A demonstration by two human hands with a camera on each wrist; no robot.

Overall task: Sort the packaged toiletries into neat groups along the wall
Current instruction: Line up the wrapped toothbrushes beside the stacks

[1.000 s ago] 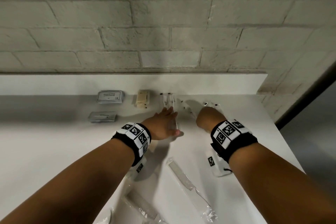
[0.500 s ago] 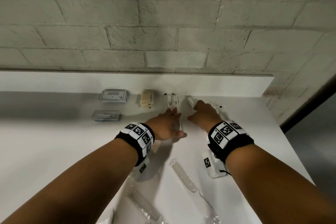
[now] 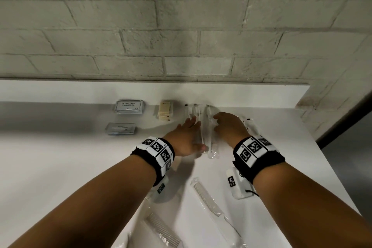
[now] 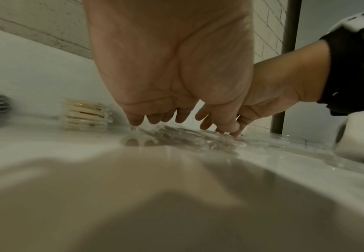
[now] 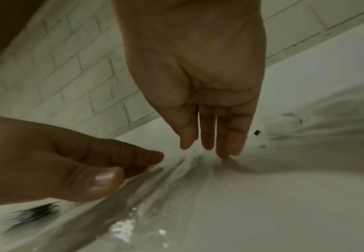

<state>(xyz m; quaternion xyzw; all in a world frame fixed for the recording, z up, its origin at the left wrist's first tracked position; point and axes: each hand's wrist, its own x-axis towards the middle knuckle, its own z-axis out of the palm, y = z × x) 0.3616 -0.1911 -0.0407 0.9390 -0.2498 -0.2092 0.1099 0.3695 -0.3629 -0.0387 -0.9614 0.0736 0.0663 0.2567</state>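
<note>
Over the last second my right hand (image 3: 229, 129) has come across from the loose packs (image 3: 250, 125) at 2 o'clock and brought one long clear pack (image 3: 209, 137) with it. That pack now lies lengthwise, one end towards the wall (image 3: 181, 36), just beside the clear packs (image 3: 192, 112) already lined up at 12 o'clock. My left hand (image 3: 185, 137) has hardly moved: it stays flat on that row, holding it down.

Both hands are released, not clenched. In the left wrist view the fingertips (image 4: 137, 121) are straight and press on crinkled clear wrap. In the right wrist view the fingertips (image 5: 226, 153) point down and touch the pack's far edge, nudging rather than pinching.

I read this as the clear-pack group gaining one more member, with the two hands squeezing it square from either side. More loose packs wait at 2 o'clock, and two wrapped combs (image 3: 208, 199) lie at 6 o'clock, well apart from the wall, so the sort looks roughly half done.

Writing: the top sachet of the grey stack (image 3: 129, 106) at 10 o'clock reads "SHAMPOO WITH CONDITIONER". The second grey stack (image 3: 120, 129) in front of it carries a line of print too small for me to read. The beige stack (image 3: 165, 112) at 11 o'clock has a small mark I cannot make out. The black tabs on the clear packs show no legible text
</note>
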